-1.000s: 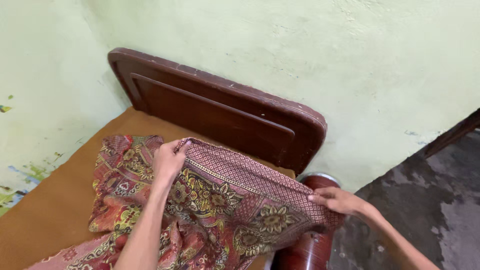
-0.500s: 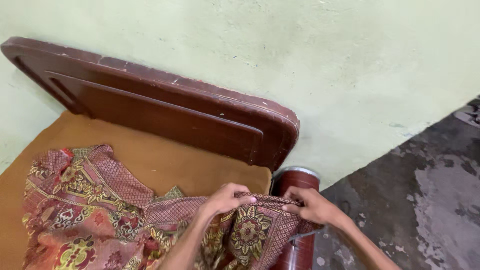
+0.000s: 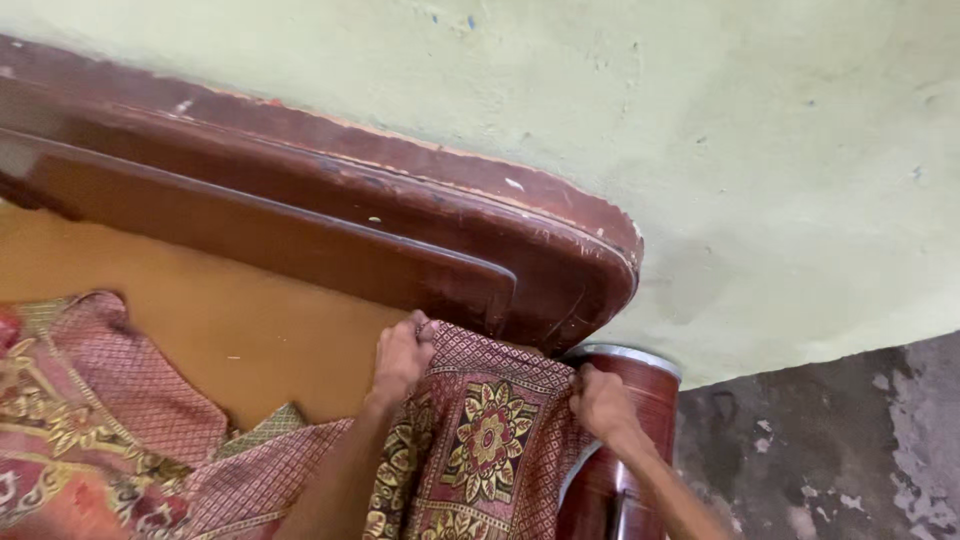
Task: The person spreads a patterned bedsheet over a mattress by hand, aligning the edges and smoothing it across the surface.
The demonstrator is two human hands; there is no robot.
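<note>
My left hand (image 3: pixel 400 355) pinches the top edge of the patterned bedspread (image 3: pixel 480 450), fingers curled over the hem right at the foot of the dark wooden headboard (image 3: pixel 400 230). My right hand (image 3: pixel 600 405) grips the same edge at the corner of the bed, just beside the round reddish bedpost (image 3: pixel 640 400) (its metal-rimmed top shows past my knuckles). The cloth hangs taut between both hands. To the left the bare ochre mattress (image 3: pixel 230 330) lies open; the pale green wall (image 3: pixel 700 150) closes in behind the headboard.
</note>
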